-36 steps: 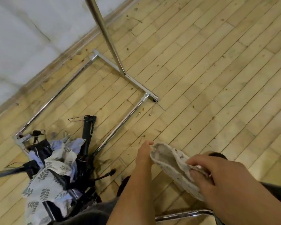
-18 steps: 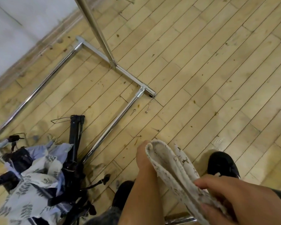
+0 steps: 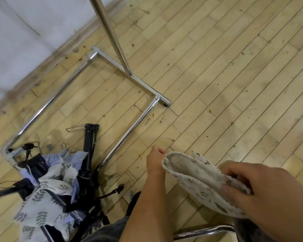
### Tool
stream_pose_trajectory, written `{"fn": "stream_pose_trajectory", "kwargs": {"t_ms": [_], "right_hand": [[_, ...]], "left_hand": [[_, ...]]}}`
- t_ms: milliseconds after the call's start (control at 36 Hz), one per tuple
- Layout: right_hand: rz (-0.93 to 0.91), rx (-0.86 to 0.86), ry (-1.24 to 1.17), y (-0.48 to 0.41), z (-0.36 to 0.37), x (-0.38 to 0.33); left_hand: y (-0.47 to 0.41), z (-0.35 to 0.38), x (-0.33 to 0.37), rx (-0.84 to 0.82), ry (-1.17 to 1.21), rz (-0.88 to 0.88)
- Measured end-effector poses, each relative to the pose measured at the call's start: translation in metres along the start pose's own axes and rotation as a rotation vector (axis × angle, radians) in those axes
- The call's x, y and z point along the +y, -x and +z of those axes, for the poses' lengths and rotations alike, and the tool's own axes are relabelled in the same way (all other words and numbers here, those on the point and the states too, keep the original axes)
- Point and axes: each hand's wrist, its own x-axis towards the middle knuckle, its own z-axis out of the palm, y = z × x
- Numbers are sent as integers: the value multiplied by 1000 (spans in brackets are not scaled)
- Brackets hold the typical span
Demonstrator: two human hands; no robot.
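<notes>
Over open floor (image 3: pixel 226 88), hands (image 3: pixel 155 163) (image 3: pixel 262 187) gripping cloth (image 3: pixel 196 173) ends

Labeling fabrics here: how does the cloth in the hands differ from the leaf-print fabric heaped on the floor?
The speckled cloth is held up, folded, between the left hand and right hand; the leaf-print fabric lies crumpled over black stands on the floor. The speckled cloth is cream with small dark flecks; the leaf-print fabric has larger grey leaf sprigs. Both are pale printed textiles.
</notes>
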Motion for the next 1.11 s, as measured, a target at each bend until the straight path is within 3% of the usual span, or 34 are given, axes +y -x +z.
{"fn": "stream_pose_trajectory", "kwargs": {"t_ms": [167, 278, 389, 556, 667, 833, 972, 1111], "right_hand": [[-69, 67, -35, 3, -8, -3], [-112, 140, -42, 3, -7, -10], [-169, 167, -18, -1, -8, -16], [-268, 149, -40, 0, -1, -35], [-367, 120, -73, 1, 5, -51], [-455, 98, -22, 2, 12, -68], [-528, 95, -115, -1, 13, -84], [-573, 112, -224, -7, 19, -97]], "left_hand": [[51, -38, 30, 75, -140, 128], [98, -75, 49, 119, -64, 224], [148, -103, 54, 56, -5, 334], [208, -107, 44, -28, -251, 568], [214, -110, 29, 46, -434, 697], [212, -129, 20, 273, -499, 958], [214, -139, 21, 149, -393, 800], [195, -142, 6, 146, -677, 577]]}}
